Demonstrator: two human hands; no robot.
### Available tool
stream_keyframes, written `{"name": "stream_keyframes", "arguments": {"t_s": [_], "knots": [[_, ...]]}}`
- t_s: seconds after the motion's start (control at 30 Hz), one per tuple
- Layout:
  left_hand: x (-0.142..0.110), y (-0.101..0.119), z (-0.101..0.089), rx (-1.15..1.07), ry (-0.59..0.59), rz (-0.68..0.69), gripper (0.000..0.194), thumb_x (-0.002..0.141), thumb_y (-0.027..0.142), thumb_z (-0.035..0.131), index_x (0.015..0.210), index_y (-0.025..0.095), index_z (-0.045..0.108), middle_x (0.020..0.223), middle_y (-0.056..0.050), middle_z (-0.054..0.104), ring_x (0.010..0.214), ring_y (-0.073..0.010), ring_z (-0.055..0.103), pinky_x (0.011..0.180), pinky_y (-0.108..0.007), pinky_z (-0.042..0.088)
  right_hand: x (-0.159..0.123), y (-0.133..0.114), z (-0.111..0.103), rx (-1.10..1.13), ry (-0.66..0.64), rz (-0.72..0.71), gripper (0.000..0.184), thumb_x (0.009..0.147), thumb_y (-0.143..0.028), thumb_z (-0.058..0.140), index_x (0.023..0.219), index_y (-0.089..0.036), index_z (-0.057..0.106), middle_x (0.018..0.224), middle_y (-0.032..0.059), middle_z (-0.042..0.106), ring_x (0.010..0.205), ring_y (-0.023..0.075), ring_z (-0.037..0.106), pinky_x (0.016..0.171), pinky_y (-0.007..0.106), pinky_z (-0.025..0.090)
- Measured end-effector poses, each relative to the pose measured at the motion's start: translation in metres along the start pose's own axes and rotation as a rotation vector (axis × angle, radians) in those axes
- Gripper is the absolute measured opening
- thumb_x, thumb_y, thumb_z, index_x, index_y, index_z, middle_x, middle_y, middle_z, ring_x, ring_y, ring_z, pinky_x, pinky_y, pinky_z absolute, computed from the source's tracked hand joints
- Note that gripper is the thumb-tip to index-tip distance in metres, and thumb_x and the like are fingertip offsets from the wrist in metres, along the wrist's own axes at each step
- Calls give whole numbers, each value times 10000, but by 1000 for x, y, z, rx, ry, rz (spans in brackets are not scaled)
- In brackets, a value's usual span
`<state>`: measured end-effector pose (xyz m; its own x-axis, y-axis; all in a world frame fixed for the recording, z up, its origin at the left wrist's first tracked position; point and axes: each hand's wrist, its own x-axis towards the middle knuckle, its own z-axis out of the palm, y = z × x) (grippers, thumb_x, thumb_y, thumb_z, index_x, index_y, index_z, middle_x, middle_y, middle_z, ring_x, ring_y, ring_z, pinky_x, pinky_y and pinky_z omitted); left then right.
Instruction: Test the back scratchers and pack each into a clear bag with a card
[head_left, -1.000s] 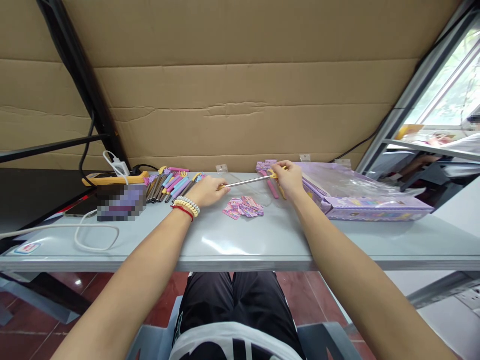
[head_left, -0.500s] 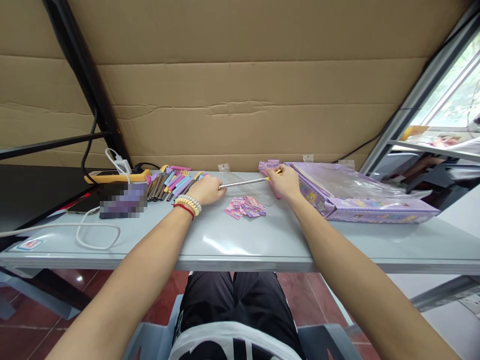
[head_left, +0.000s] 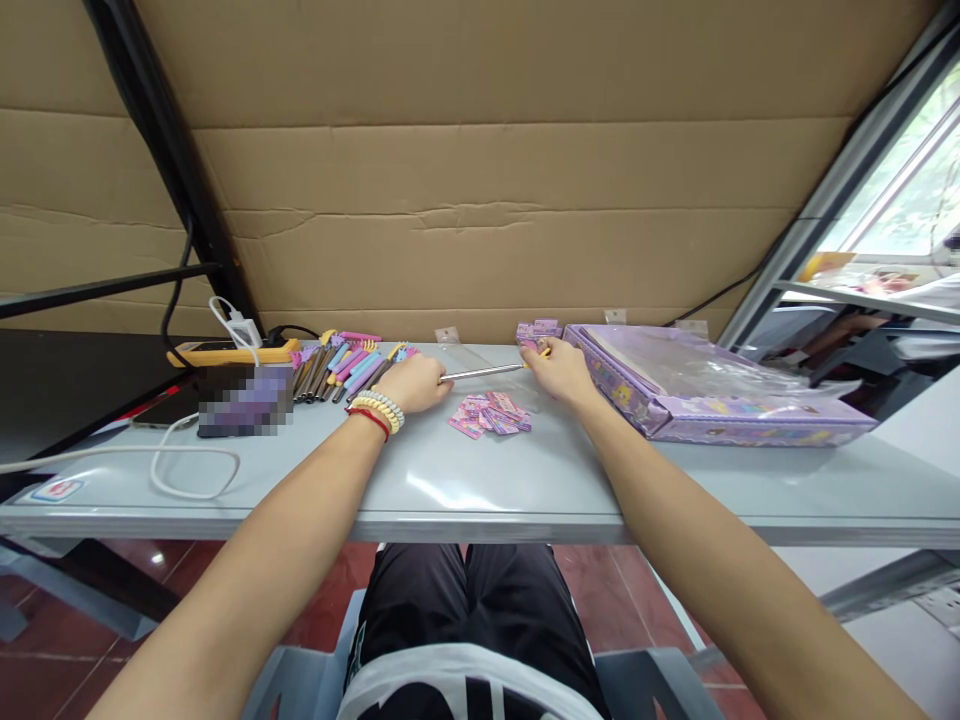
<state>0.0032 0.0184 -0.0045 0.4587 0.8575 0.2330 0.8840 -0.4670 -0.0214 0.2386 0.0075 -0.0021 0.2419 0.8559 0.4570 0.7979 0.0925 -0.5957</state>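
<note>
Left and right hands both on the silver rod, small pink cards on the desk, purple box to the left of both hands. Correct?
Box side is wrong: the head view shows the purple box to the right of both hands. The rest holds: left hand and right hand on the silver rod, small pink cards on the desk.

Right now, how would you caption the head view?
Two hands hold a slim silvery rod above pink cards.

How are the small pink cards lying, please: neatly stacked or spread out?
Loosely spread: the small pink cards overlap at differing angles on the table, their corners sticking out in several directions.
</note>
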Motion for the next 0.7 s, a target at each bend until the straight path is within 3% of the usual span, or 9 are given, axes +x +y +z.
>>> {"name": "stream_keyframes", "arguments": {"t_s": [0.2, 0.4, 0.7], "knots": [[1, -8, -3, -11, 95, -32, 315, 809, 399, 455, 773, 193, 691, 793, -113, 701, 757, -237, 634, 618, -301, 406, 7, 9, 1, 51, 31, 45, 256, 726, -370, 550, 544, -206, 476, 522, 4, 519, 539, 145, 446, 565, 270, 315], [0, -31, -4, 8, 151, -183, 278, 777, 346, 465, 823, 212, 705, 786, -101, 699, 735, -245, 627, 580, -301, 374, 15, 26, -7, 81, 139, 134, 260, 725, -349, 562, 524, -203, 487, 506, 16, 526, 551, 158, 450, 576, 281, 323], [1, -25, -1, -38, 105, -127, 287, 769, 344, 461, 763, 197, 706, 738, -101, 689, 714, -235, 620, 600, -302, 378, 18, 37, -5, 74, 65, 148, 231, 724, -374, 528, 559, -215, 492, 554, 35, 551, 574, 177, 461, 594, 297, 329]]}}
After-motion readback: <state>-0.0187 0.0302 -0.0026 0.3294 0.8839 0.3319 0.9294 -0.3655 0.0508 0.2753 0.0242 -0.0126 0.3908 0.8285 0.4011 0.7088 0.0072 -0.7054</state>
